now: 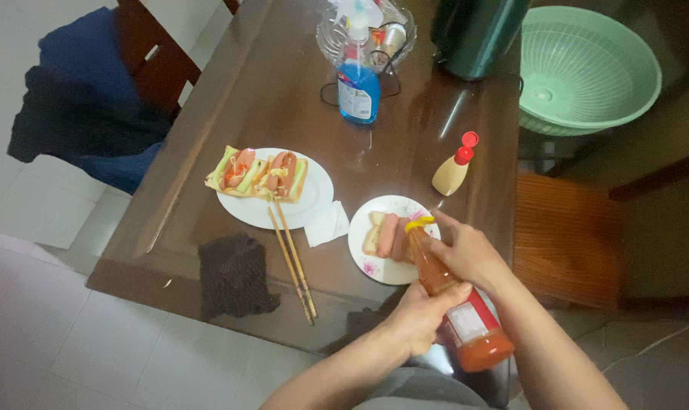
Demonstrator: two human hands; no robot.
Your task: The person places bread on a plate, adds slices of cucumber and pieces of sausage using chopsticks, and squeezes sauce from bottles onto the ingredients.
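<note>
I hold an orange-red sauce bottle (466, 323) tilted, its yellow cap end (419, 224) over a small flowered plate (375, 266). My left hand (420, 315) wraps the bottle's middle from below. My right hand (466, 250) grips its neck close to the cap. On the small plate lie bread and sausage pieces (386, 235). A larger white plate (303, 205) to the left carries two open sandwiches (257, 173) with sausage, cucumber and sauce.
Wooden chopsticks (291, 262) lean off the big plate, next to a folded napkin (327, 225) and a dark cloth (234, 275). A pale squeeze bottle with red cap (452, 168), a blue spray bottle (358, 83), a glass bowl (329, 34), a green basket (587, 68) and chairs (143, 64) surround the brown table (208, 152).
</note>
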